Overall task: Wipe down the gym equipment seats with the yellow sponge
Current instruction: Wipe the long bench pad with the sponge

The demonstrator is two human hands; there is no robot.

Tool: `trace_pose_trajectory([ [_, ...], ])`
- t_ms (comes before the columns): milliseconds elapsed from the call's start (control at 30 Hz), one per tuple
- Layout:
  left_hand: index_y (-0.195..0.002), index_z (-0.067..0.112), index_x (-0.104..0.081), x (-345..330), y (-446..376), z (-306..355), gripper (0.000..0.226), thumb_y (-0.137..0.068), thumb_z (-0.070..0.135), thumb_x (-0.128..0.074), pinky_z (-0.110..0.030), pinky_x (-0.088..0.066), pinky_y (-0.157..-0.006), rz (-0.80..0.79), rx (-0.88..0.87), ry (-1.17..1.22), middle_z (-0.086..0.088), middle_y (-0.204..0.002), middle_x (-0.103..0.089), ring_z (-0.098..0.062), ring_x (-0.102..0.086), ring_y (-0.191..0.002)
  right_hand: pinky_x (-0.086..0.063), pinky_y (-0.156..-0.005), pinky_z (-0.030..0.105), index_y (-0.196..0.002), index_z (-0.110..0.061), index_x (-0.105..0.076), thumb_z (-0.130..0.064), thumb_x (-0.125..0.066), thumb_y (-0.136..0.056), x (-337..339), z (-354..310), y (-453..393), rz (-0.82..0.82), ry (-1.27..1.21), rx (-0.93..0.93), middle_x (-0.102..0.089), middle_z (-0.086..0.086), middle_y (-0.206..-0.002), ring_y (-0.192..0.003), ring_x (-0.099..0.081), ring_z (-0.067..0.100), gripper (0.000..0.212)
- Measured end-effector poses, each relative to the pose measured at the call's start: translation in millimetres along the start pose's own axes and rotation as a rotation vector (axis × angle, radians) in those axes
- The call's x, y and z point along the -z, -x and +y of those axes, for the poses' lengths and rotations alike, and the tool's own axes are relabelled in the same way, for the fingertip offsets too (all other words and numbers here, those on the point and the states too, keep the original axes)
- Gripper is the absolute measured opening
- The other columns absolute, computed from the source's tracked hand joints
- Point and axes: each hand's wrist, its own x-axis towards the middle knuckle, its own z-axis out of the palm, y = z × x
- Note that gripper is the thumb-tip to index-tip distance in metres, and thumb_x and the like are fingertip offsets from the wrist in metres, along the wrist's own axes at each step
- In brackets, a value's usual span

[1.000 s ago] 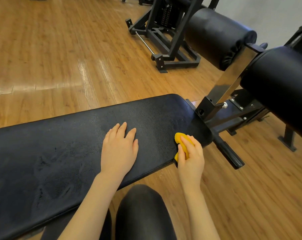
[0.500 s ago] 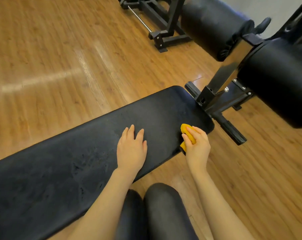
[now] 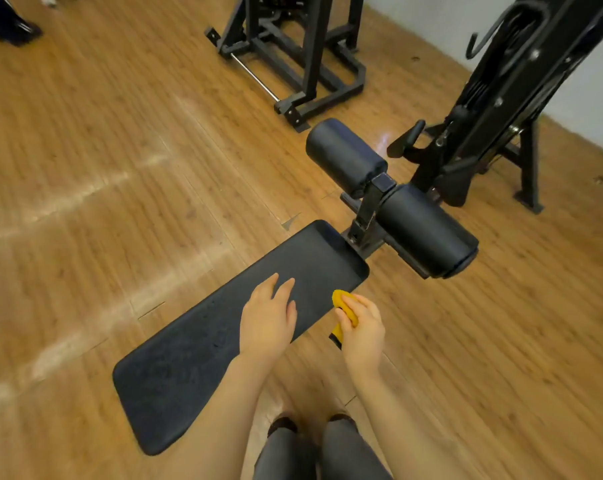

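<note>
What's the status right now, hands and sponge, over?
Left hand flat on bench pad. Right hand has its grip on yellow sponge at pad's near edge. Nothing lying on pad in the way.

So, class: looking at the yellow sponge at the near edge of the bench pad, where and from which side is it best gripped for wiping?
Grip the yellow sponge across its domed upper half, coming from above on the near side, as the right hand does now. It drapes over the bench pad edge, so fingers on top press it flat.
</note>
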Motion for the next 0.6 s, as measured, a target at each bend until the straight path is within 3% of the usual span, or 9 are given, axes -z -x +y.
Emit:
trace_pose_trajectory([
  [267,-0.144,0.022,-0.043,76,-7,53,0.044,-0.100,0.027,-0.044,-0.038,-0.038,-0.107,0.043,-0.157,-0.033,-0.008,-0.149,-0.039,-0.022,-0.037,-0.136,-0.032,-0.095,0.015,-0.122,-0.017,-0.066,-0.022,-0.063,-0.092,52,-62,17,0.066,-0.076,-0.041,-0.056,-0.003,-0.128,-0.111,-0.047,0.004,0.031],
  [600,-0.145,0.022,-0.041,69,-55,28,0.045,-0.101,0.029,-0.042,-0.039,-0.039,-0.107,-0.104,-0.359,-0.085,-0.006,-0.150,-0.038,-0.021,-0.036,-0.136,-0.030,-0.095,0.014,-0.121,-0.011,-0.066,-0.017,-0.063,-0.092,37,-56,26,0.295,-0.112,-0.233,-0.056,0.004,-0.127,-0.115,-0.052,0.017,0.030],
])
